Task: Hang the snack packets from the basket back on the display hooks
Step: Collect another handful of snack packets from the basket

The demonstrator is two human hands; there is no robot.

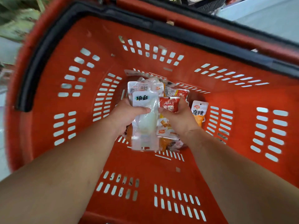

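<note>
A red basket (145,167) with slotted walls fills almost the whole view, and a black handle (48,39) lies folded along its far rim. Outside the rim a pale floor (267,15) shows at the upper right. The green shapes (17,21) at the upper left are too blurred to name.

The snack packets lie in a loose heap (165,126) on the bottom of the basket, overlapping one another. An orange packet (199,112) with a white top lies at the heap's right edge, just beside the right hand. The basket's high walls ring the heap on every side, so both forearms come in from above, over the near rim.

The hands are down in the basket, close together, their thumbs nearly touching. The left hand (127,113) is clamped on a long white packet (145,120), thumb across its front and fingers behind it. This packet covers much of the heap's left side. The right hand (179,117) has its fingers curled round a small red packet (169,105), which it holds above the heap.
</note>
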